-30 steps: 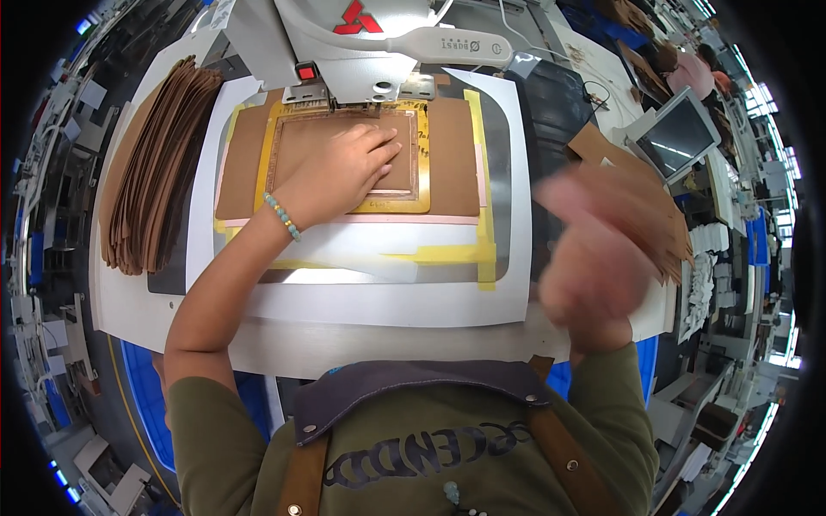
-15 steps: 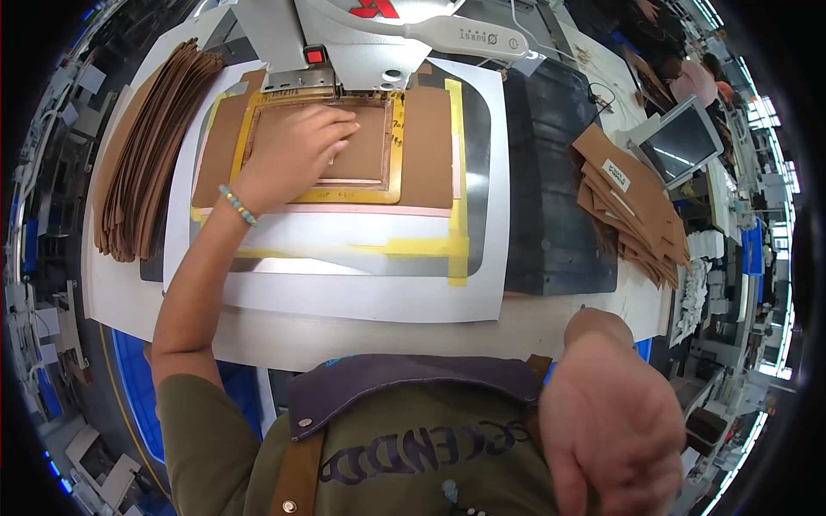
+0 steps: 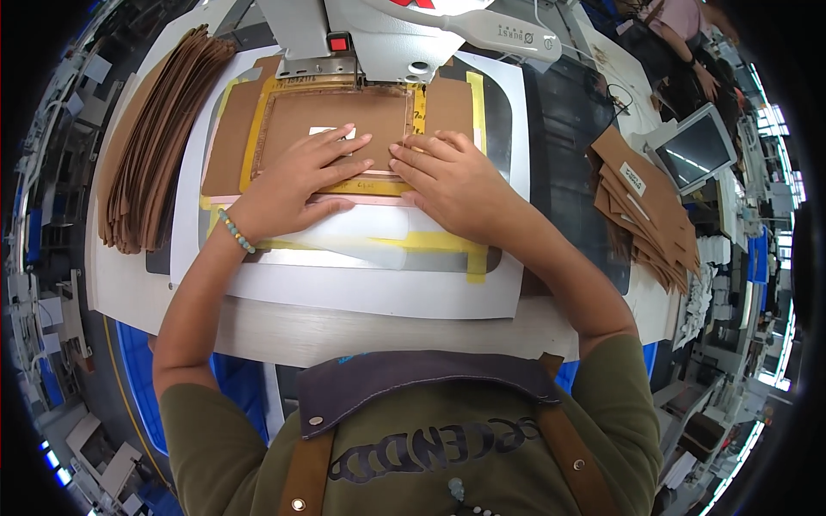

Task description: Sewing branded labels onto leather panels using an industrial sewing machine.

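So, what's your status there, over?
Left hand, right hand: open, over near side of yellow frame. Brown panel: flat beneath frame. White machine head overhangs far side.

pale table (image 3: 284,331) beneath dark mat (image 3: 559,112), white sheet (image 3: 344,292)

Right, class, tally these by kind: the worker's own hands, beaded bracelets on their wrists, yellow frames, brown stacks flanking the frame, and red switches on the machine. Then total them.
Hands: 2 (left hand, right hand)
Beaded bracelet: 1
Yellow frame: 1
Brown stacks: 2 (left stack, right stack)
Red switch: 1
Total: 7
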Demonstrator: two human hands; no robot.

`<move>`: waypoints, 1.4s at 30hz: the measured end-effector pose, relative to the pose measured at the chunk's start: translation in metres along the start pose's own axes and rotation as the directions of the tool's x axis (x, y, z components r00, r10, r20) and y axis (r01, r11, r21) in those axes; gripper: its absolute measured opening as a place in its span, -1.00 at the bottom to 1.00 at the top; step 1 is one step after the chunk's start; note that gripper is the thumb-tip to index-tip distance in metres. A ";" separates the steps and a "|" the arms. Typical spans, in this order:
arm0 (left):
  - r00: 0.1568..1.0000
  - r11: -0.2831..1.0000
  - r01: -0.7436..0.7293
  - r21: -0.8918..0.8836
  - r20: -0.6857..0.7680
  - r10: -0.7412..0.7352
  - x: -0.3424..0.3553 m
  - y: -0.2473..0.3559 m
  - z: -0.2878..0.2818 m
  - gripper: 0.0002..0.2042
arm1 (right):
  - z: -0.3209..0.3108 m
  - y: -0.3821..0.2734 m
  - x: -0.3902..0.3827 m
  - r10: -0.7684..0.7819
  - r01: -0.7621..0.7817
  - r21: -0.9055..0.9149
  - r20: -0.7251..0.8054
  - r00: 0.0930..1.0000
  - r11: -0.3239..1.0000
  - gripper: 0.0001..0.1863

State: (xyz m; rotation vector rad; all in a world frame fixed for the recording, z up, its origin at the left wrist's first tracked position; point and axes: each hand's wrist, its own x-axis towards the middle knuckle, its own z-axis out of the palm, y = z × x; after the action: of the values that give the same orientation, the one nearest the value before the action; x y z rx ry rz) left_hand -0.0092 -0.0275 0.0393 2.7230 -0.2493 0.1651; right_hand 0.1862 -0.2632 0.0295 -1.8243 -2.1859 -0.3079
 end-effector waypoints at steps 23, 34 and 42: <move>0.992 0.997 -0.082 0.012 0.092 0.081 0.033 -0.022 -0.008 -0.49 | 0.010 0.004 0.005 0.087 -0.069 0.119 -0.154 0.984 0.991 -0.58; 0.997 0.991 -0.067 0.112 0.033 0.063 0.054 -0.034 -0.006 -0.48 | 0.006 0.018 0.018 0.195 -0.188 0.127 -0.045 0.980 0.974 -0.57; 0.999 0.997 0.023 0.071 0.028 -0.025 0.069 -0.040 -0.007 -0.49 | -0.006 0.033 0.002 0.185 -0.180 0.051 -0.123 0.975 0.982 -0.59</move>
State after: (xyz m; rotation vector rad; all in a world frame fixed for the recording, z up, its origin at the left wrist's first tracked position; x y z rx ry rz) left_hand 0.0652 0.0010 0.0406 2.7986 -0.2231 0.1310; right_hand 0.2186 -0.2572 0.0355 -1.9112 -1.9109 -0.3290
